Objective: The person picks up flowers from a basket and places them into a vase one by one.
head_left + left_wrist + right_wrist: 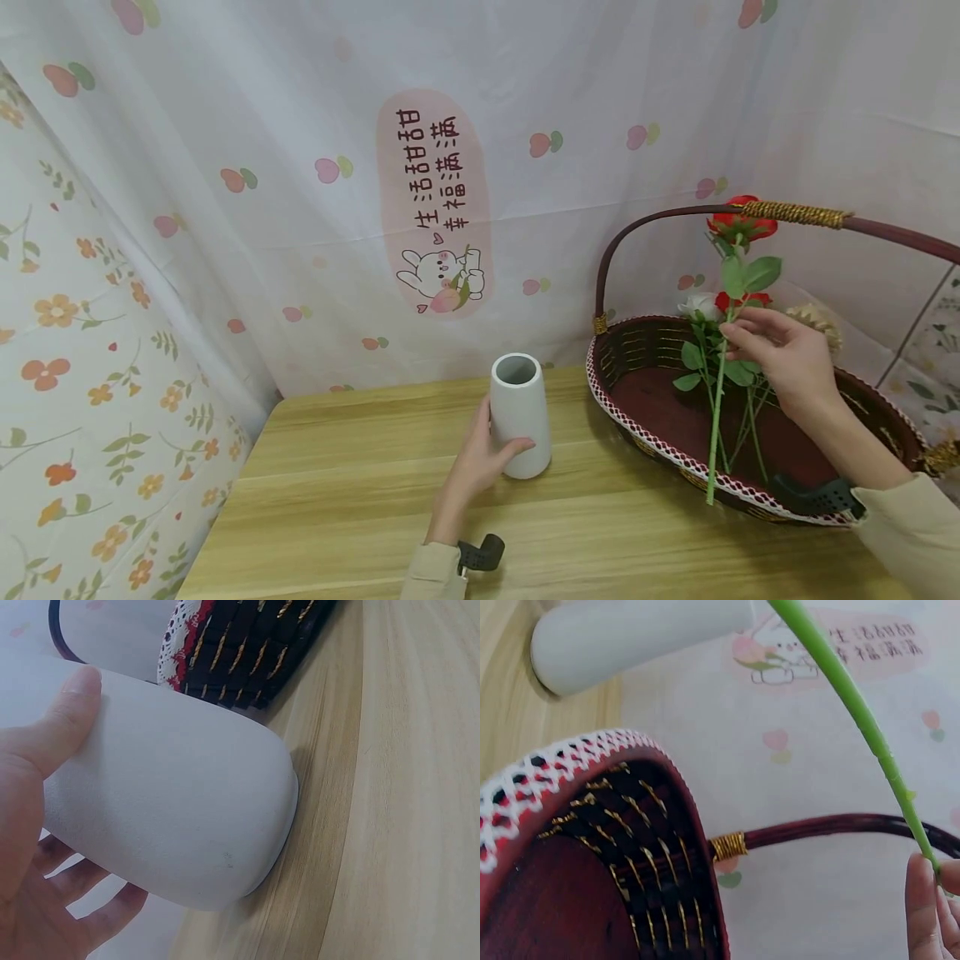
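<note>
A white vase [517, 417] stands upright on the wooden table. My left hand [480, 454] holds it from the side, the thumb across its front and the fingers behind it. In the left wrist view, the vase [180, 780] shows its base on the tabletop. My right hand [787, 358] pinches the green stem [717, 417] of an artificial red rose [738, 223] above the basket. The rose is upright, with its bloom in front of the basket handle. In the right wrist view, fingertips [922, 900] pinch the stem [855, 712]; the bloom is out of that view.
A dark woven basket [645, 433] with white lace trim and a tall handle [660, 215] stands on the table's right. Inside are a white flower [701, 307], another red flower [753, 300] and a cream bloom [817, 323]. Printed curtains [300, 208] hang behind the table [337, 500].
</note>
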Tool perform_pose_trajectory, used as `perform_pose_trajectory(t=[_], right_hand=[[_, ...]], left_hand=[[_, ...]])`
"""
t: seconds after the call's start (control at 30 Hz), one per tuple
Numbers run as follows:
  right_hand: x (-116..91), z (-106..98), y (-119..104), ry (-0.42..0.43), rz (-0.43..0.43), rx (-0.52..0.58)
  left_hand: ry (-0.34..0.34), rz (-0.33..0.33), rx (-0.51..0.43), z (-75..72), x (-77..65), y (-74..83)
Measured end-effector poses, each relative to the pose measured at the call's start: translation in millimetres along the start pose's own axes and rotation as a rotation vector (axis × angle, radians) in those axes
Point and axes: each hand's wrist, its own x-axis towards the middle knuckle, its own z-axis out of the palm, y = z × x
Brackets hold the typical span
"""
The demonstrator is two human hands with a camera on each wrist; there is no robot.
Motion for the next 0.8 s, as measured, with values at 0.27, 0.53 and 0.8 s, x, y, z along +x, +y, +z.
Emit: perform_pose_trajectory(t=[0.27, 0.53, 0.8], right_hand=[[-11.5, 12.7, -2.0, -0.041, 0.04, -0.085], [-20.6, 26.7, 1.4, -0.093, 0.038, -0.103], [-26.8, 39.3, 4.1, -0.15, 0.041, -0.101]], left_hand=[[-0.004, -0.006, 0.012, -1.4, -0.3, 0.7], [-0.001, -0.011, 0.016, -0.7, -0.4, 0.3], [0.009, -0.004, 0.016, 0.4, 0.1, -0.9]])
